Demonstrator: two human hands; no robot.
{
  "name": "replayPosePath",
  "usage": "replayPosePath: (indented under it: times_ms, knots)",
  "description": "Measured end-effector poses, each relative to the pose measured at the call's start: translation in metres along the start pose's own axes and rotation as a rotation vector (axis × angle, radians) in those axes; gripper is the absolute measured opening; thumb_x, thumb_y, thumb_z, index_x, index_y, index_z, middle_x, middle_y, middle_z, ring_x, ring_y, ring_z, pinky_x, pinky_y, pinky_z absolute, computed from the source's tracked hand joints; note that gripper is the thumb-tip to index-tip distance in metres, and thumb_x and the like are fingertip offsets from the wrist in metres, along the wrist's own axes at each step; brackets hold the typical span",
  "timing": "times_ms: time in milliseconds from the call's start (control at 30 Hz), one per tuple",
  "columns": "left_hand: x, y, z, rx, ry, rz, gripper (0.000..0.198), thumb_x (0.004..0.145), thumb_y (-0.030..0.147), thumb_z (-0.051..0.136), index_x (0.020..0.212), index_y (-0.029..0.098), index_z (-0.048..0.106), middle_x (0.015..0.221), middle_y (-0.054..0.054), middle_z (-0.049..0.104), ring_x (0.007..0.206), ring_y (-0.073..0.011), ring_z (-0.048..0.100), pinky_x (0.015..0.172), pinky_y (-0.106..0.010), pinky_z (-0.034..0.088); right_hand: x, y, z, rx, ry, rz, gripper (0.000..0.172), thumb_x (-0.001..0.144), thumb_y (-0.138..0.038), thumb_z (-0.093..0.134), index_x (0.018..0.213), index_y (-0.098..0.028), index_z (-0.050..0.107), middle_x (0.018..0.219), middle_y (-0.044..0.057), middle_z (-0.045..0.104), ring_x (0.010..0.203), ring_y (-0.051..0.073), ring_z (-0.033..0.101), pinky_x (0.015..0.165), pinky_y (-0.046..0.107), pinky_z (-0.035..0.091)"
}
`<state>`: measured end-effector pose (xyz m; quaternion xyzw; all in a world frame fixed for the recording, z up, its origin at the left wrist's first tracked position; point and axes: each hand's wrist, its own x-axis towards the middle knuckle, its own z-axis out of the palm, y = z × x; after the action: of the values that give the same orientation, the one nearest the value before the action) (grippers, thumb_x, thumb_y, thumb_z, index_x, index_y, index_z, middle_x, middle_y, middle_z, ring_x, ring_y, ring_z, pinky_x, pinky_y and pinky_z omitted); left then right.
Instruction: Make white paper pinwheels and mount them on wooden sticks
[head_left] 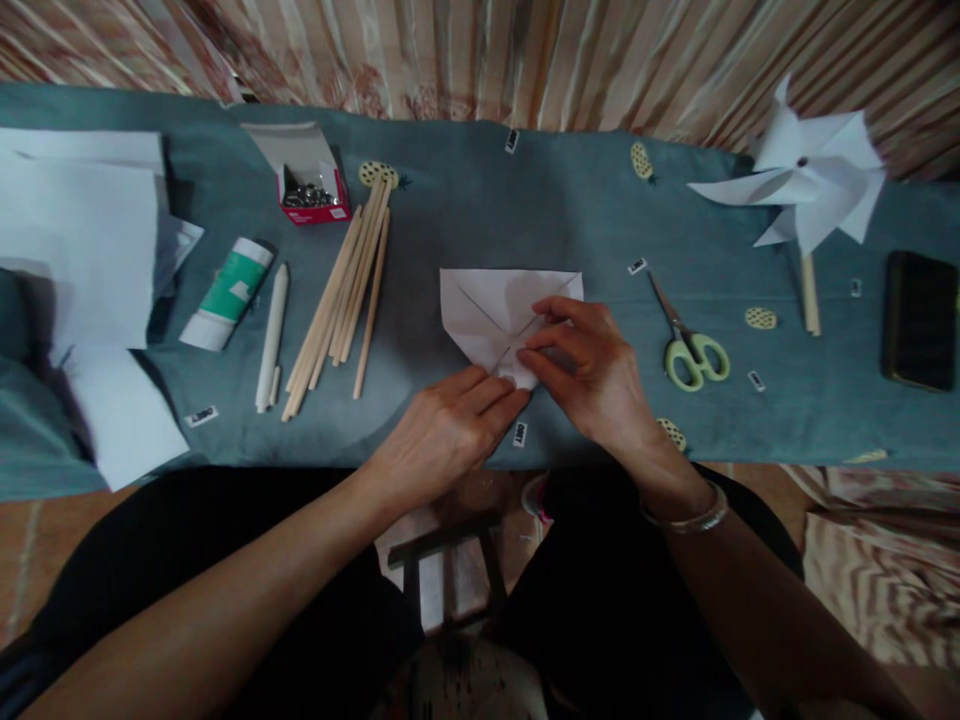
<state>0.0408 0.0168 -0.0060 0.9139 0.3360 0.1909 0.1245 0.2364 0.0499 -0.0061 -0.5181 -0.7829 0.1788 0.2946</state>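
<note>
L hand (450, 425) & R hand (596, 365) bare, silvery bangle (705, 518) (R wrist (667, 480)), blk trousers (622, 610), uncovered forearms (300, 555)

We see a long table under blue-green cloth (570, 220) printed with yellow pineapples. On its left we find white paper sheets (105, 240), a green-and-white tube (229, 293), a slim white rod (274, 335), thin pale wooden sticks (341, 300) and an open red cardboard box (322, 213); in the middle, a creased white paper (487, 300); and on the right, green-handled metal scissors (679, 327), a white paper pinwheel (821, 185) and a black rectangular phone (921, 320).
</note>
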Motion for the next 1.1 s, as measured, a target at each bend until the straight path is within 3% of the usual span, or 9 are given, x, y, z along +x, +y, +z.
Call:
replayPosePath:
  times_ms: [567,1100]
  knots:
    - [0.0007,0.0006,-0.0003,-0.017,-0.015,-0.021,0.023,0.096,0.014,0.049,0.114,0.012,0.063,0.101,-0.010,0.069,0.092,-0.0201,0.064,0.080,-0.035,0.058,0.0015,0.0021,0.0046,-0.013,0.004,-0.014,0.007,0.086,-0.016,0.064,0.081,-0.022,0.066,0.120,0.008,0.064,0.113,0.025,0.058,0.101,0.046,0.048]
    - [0.0003,0.0008,-0.0001,0.011,-0.003,0.002,0.022,0.095,0.012,0.050,0.114,0.011,0.062,0.101,-0.010,0.069,0.090,-0.0195,0.063,0.078,-0.033,0.058,0.0020,0.0006,0.0034,-0.028,-0.009,0.017,0.010,0.086,-0.018,0.064,0.086,-0.027,0.064,0.122,0.005,0.063,0.117,0.026,0.057,0.104,0.049,0.048]
